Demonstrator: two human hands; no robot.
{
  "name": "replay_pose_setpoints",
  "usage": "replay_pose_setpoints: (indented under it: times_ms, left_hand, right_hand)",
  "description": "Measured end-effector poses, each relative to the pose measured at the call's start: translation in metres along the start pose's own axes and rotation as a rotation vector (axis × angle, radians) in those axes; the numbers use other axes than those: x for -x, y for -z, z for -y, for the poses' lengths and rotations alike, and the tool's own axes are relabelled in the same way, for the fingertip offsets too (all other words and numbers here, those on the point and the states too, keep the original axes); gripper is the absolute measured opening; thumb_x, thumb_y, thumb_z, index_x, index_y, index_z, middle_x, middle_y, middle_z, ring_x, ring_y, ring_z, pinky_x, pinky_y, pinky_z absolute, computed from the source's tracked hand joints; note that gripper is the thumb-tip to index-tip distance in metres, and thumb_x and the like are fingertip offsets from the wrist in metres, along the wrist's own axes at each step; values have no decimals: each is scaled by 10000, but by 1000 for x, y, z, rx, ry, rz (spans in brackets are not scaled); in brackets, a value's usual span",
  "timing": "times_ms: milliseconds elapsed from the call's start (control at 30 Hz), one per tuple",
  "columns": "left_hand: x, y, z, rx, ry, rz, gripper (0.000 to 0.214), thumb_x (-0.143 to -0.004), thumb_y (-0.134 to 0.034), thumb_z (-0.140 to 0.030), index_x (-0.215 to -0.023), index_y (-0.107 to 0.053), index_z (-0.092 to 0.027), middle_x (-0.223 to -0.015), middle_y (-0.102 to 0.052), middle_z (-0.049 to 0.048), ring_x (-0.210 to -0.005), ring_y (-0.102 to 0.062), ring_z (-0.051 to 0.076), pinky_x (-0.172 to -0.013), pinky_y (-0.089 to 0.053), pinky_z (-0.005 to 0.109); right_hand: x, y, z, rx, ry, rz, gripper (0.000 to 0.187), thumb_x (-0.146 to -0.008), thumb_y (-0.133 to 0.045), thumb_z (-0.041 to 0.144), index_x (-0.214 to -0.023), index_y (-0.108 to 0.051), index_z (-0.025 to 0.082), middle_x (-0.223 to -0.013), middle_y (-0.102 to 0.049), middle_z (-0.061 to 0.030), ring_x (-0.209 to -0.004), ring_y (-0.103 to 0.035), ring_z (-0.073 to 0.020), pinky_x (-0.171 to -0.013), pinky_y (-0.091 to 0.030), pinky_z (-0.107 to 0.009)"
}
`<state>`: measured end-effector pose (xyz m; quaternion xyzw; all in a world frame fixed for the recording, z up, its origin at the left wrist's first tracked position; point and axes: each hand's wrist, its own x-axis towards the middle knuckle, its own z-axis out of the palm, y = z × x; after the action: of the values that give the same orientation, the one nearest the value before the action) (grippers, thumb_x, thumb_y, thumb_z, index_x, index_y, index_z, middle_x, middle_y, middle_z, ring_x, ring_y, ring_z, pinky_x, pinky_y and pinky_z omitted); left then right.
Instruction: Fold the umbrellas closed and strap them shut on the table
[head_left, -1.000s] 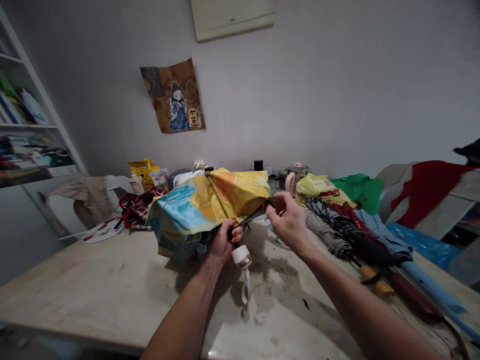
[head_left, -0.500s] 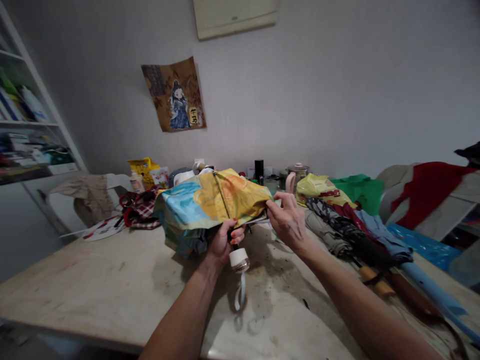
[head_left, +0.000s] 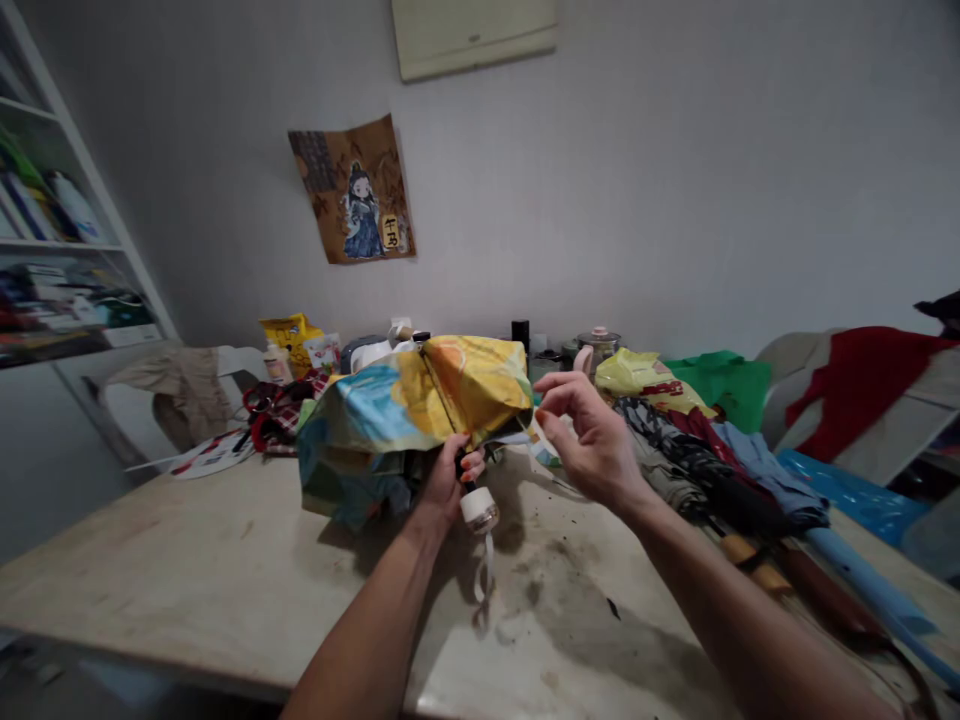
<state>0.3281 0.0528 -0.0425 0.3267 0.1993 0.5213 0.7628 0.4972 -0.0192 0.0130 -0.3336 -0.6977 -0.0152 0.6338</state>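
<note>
A folding umbrella [head_left: 431, 390] with a yellow, orange and blue canopy is partly collapsed above the table, its folds hanging loose to the left. My left hand [head_left: 448, 480] is closed around its dark shaft, just above the white handle [head_left: 478, 508]. From the handle's end dangles a white wrist strap [head_left: 484, 575]. My right hand [head_left: 589, 435] hovers just right of the canopy's edge, fingers curled but apart, with nothing visible between them. A small gap separates its fingertips from the fabric.
Several folded umbrellas [head_left: 720, 470] lie along the table's right side, beside a green bag [head_left: 720, 385] and a yellow plastic bag [head_left: 652, 380]. Red plaid cloth [head_left: 289, 410] and a white fan-like disc [head_left: 214, 455] rest at the left. Jars [head_left: 598, 345] line the wall.
My right hand has let go of the canopy edge and drawn slightly right. The canopy's right side has fallen inward, while my left hand keeps its hold on the shaft.
</note>
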Motion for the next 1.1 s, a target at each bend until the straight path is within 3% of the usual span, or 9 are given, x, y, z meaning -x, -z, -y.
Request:
replay_pose_setpoints:
  times_ms: [67,133,267,400,567,700,800,967,1100]
  left_hand:
    - [3,1,-7,41,24,7,162,-736,-593,-205,-714,-438,-163,-471,-269,-125,-334,-232,-6,-326,-176,94]
    - [5,0,-10,86,39,4,161,-745,-576,-206,-702,-426,-169,-465,-267,-122,-329,-230,-3,-323,-176,94]
    - [8,-4,-2,77,48,9,191,-704,-615,-217,-707,-429,-173,-448,-274,-125,-329,-230,3,-322,-159,96]
    - [9,-9,16,-7,65,45,287,-656,-673,-243,-681,-392,-190,-440,-293,-124,-340,-233,5,-330,-154,106]
    - [7,-10,14,28,-18,-14,286,-702,-639,-227,-681,-355,-201,-457,-255,-130,-336,-217,5,-339,-132,113]
    - [7,-7,1,109,-43,-15,212,-724,-592,-196,-684,-384,-188,-467,-238,-126,-337,-200,4,-339,-141,113]
    - [9,-8,2,116,-32,35,193,-716,-592,-197,-682,-403,-181,-475,-228,-123,-341,-189,5,-335,-144,110]
    - [12,-9,10,127,-28,102,148,-679,-602,-216,-702,-467,-159,-465,-234,-122,-349,-164,8,-327,-132,114]
    - [12,-8,12,100,-11,103,131,-670,-590,-214,-696,-478,-151,-477,-287,-107,-359,-170,6,-328,-135,116]
  right_hand:
    - [-1,1,-4,-56,-120,-35,50,-875,-561,247,-884,-527,212,-910,-599,-49,-764,-582,-153,-646,-502,-286]
    - [2,-3,-10,7,-196,-68,220,-816,-647,295,-977,-523,211,-934,-599,-53,-731,-568,-157,-554,-479,-262]
    - [15,-26,-27,234,-150,-101,617,-698,-742,293,-1229,-450,176,-1149,-548,-133,-927,-567,-233,-657,-527,-337]
    - [25,-39,-44,359,-112,-183,486,-778,-575,170,-1244,-437,150,-1020,-579,-114,-915,-580,-243,-800,-524,-410]
    - [21,-29,-51,438,43,-194,387,-717,-448,37,-1065,-525,185,-896,-549,-78,-845,-558,-225,-753,-514,-371]
    - [23,-34,-45,221,-133,-97,388,-747,-559,144,-1128,-496,185,-992,-535,-76,-768,-523,-173,-583,-498,-279]
    - [27,-43,-46,100,-310,-139,513,-727,-625,243,-1203,-449,176,-1100,-522,-101,-797,-513,-165,-520,-480,-242]
    - [24,-44,-51,-45,-502,-376,554,-636,-695,314,-1123,-468,180,-1039,-558,-87,-787,-534,-160,-587,-501,-267]
    - [19,-42,-46,-142,-529,-319,489,-638,-666,315,-1075,-503,170,-1003,-609,-95,-823,-593,-188,-664,-512,-313]
